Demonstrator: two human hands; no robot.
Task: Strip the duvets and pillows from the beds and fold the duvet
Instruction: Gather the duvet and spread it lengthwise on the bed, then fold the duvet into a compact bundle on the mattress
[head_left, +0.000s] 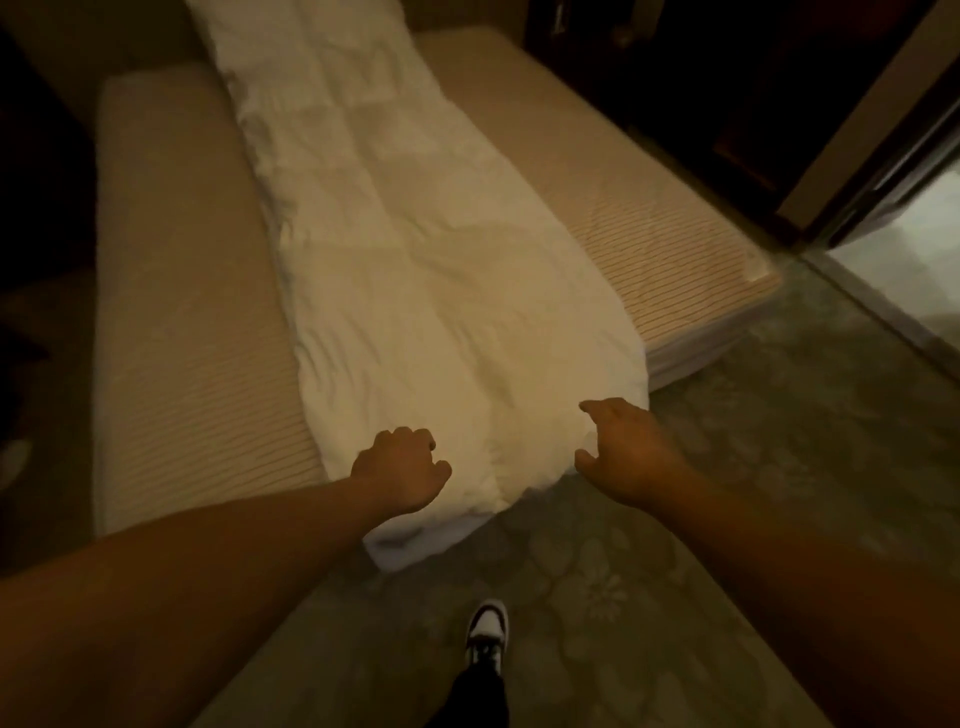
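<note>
Stripping judged complete as far as visible: both beds, left bed (171, 312) and right bed (649, 208), bare to striped mattresses, no pillows in view. Duvet (415, 270) already folded lengthwise into a long narrow strip, laid across the seam between the two beds. Long axis running near to far, far end tilted slightly left, near end overhanging the mattress edge and drooping toward the patterned carpet (753, 467). Remaining, as a judgement: crosswise folds, near end brought toward far end, repeated to a compact bundle. Left hand (400, 473) resting on the near left part of the strip, fingers curled; whether cloth is pinched inside that grip cannot be told. Right hand (623, 452) at the near right corner of the strip, fingers loosely spread and apart, holding nothing, just beside or lightly touching the cloth; contact not certain. One shoe (487, 634) on the carpet, near, between the forearms
</note>
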